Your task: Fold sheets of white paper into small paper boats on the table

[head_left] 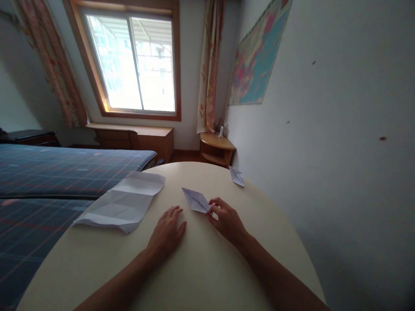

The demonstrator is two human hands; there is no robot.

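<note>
A folded white paper piece [196, 201], pointed at its far left end, is pinched at its near right end by my right hand [227, 219]. My left hand [167, 229] lies on the pale round table [201, 268], fingers stretched out and thumb apart, with nothing in it. Left of that hand are creased white paper sheets [125, 203], lying open near the table's left edge. A second folded paper piece [237, 176] of similar pointed shape rests at the far right edge of the table.
A bed with a blue plaid cover [65, 172] adjoins the table on the left. The white wall [340, 172] runs close along the right. Beyond the table stand a low wooden cabinet [155, 140] under the window and a small corner shelf [218, 141].
</note>
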